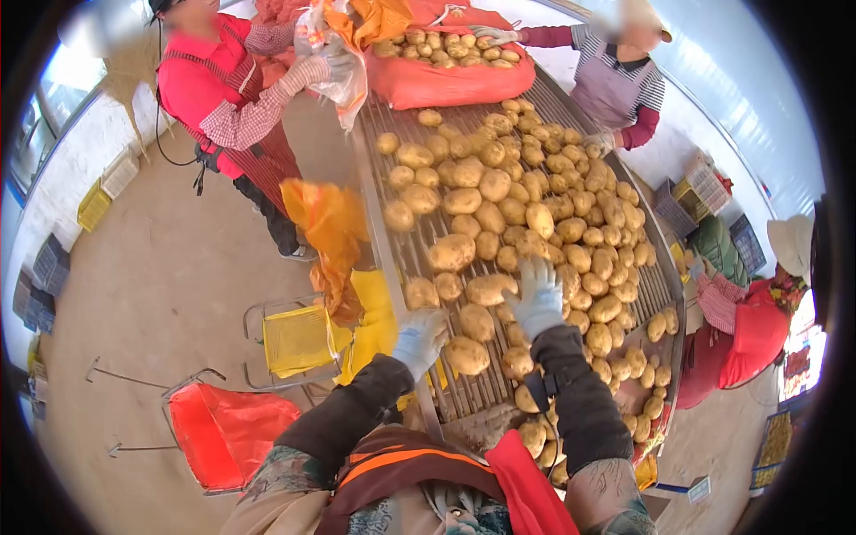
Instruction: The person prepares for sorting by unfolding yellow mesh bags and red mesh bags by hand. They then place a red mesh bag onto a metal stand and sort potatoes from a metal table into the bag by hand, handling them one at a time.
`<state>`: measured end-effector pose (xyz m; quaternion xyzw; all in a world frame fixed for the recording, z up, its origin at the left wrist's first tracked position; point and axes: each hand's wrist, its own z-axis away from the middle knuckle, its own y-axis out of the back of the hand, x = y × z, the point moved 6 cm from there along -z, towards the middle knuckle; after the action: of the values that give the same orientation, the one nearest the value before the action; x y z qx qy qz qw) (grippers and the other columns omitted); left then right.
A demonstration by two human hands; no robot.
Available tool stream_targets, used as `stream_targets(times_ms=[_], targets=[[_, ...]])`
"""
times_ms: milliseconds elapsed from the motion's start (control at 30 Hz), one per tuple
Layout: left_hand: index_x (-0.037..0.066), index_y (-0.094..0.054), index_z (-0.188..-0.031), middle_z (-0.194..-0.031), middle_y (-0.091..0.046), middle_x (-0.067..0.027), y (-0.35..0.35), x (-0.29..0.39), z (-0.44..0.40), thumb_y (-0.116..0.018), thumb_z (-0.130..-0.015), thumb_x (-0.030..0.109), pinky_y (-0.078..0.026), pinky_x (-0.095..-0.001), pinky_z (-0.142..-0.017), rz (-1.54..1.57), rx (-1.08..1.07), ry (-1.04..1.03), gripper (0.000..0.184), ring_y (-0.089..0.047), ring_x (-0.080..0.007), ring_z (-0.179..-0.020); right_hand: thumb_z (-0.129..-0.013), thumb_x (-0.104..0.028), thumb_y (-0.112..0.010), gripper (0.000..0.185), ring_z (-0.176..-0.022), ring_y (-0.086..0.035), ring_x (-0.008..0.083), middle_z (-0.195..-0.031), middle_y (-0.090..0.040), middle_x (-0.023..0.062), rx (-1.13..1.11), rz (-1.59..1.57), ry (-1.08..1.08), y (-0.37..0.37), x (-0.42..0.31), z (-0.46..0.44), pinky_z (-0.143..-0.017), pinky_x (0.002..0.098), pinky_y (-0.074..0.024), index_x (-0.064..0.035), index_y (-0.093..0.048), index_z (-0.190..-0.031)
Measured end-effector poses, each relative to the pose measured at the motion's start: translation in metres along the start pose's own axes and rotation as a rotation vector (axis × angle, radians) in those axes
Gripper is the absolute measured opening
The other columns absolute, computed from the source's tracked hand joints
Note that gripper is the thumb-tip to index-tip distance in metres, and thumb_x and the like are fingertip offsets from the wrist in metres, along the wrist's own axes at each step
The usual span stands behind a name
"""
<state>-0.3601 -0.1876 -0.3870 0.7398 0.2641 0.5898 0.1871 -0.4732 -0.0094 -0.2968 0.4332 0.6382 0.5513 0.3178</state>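
Note:
Many potatoes [495,185] lie over a slatted metal sorting table [392,192]. My right hand [538,300], in a pale blue-white glove, is over the potatoes with its fingers spread; it appears to touch some of them, and none is held. Beside a long potato [490,289], it points toward the far end. My left hand [421,341], gloved the same way, is at the table's left edge near a large potato [466,355]. Its fingers are loosely bent and apart, with nothing visible in them.
A red mesh sack [450,85] of potatoes lies at the far end. One person [214,85] stands there at left, another [624,80] at right; a third [744,334] bends at the right side. Metal frames hold a yellow bag [299,341] and a red bag [218,428] at left.

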Motion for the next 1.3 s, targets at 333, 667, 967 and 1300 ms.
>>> stream_targets(times_ms=[333, 667, 967, 1300], targets=[[0.012, -0.05, -0.107, -0.104, -0.056, -0.0062, 0.01, 0.012, -0.01, -0.059, -0.074, 0.007, -0.039, -0.0423, -0.09, -0.285, 0.091, -0.22, 0.035, -0.054, -0.0262, -0.102, -0.079, -0.057, -0.053, 0.084, -0.128, -0.032, 0.0331, -0.139, -0.035, 0.0127, -0.626, 0.077, -0.193, -0.068, -0.011, -0.149, -0.102, 0.06, -0.0209, -0.0146, -0.018, -0.144], [0.009, -0.051, -0.122, -0.13, -0.045, -0.0091, -0.01, -0.037, -0.005, -0.051, -0.081, 0.015, -0.018, -0.0466, -0.109, -0.113, 0.189, 0.142, 0.041, -0.033, -0.0352, -0.126, -0.086, -0.054, -0.038, 0.061, -0.112, -0.049, 0.0302, -0.137, -0.041, 0.0066, -0.426, 0.22, 0.043, -0.077, -0.009, -0.074, -0.097, 0.0613, -0.0225, -0.0176, -0.04, -0.135], [0.003, -0.047, -0.116, -0.123, -0.047, -0.0208, -0.088, 0.006, 0.017, -0.051, -0.077, -0.005, -0.044, -0.0373, -0.089, 0.269, -0.089, 0.124, 0.04, -0.048, -0.041, -0.108, -0.076, -0.057, -0.054, 0.063, -0.119, -0.042, 0.0268, -0.132, -0.043, 0.0102, -0.365, -0.015, 0.075, -0.051, 0.021, 0.109, -0.091, 0.0534, -0.0305, -0.0204, -0.048, -0.127], [0.007, -0.045, -0.121, -0.121, -0.047, -0.0101, -0.159, 0.075, 0.06, -0.048, -0.078, -0.011, -0.043, -0.0271, -0.085, 0.295, -0.397, -0.092, 0.046, -0.048, -0.0175, -0.1, -0.074, -0.038, -0.061, 0.042, -0.109, -0.046, 0.0265, -0.106, -0.055, 0.0062, 0.008, -0.101, -0.18, -0.039, 0.136, 0.255, -0.09, 0.0521, -0.031, -0.014, -0.058, -0.108]])
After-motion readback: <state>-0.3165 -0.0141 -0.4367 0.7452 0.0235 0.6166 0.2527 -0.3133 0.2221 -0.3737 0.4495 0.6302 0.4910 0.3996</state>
